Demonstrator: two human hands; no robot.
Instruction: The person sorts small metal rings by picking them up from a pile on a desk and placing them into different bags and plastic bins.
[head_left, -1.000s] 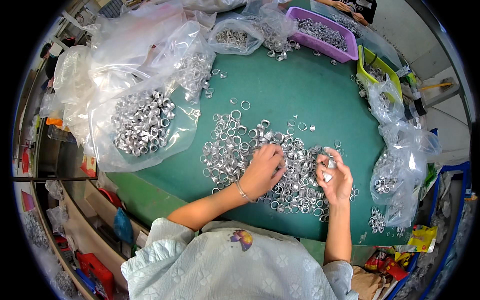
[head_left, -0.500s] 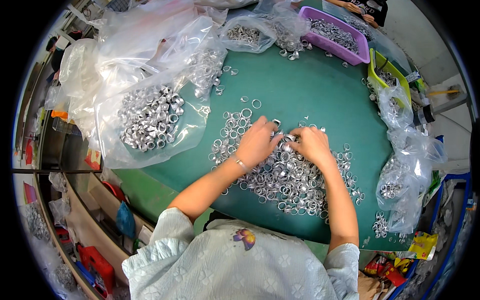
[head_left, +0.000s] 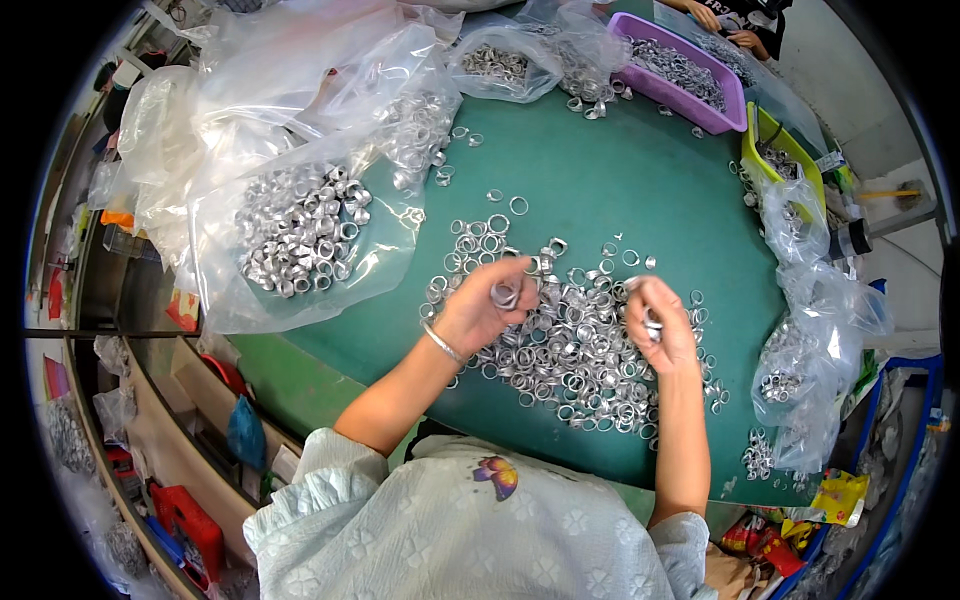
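Observation:
A heap of silvery metal rings [head_left: 585, 365] spreads over the green table in front of me. At the heap's left side my left hand [head_left: 472, 308] is curled, palm turned up, around a metal ring [head_left: 505, 296]. My right hand [head_left: 672, 335] is above the right side of the heap, its fingers folded around at least one metal ring [head_left: 652, 325]. How many rings lie inside either hand is hidden by the fingers. A few loose rings [head_left: 518, 206] lie beyond the heap.
A large clear plastic bag [head_left: 400, 270] holding many rings lies at the left. Along the far edge stand a smaller bag [head_left: 550, 75] and a purple basin [head_left: 735, 110], with a green basin [head_left: 812, 180] to their right. Another person's hands [head_left: 705, 15] show at the far right.
My hands have drawn apart. The right moved right and slightly nearer; the left moved left and nearer, turning its palm up. Rings now show in both hands.

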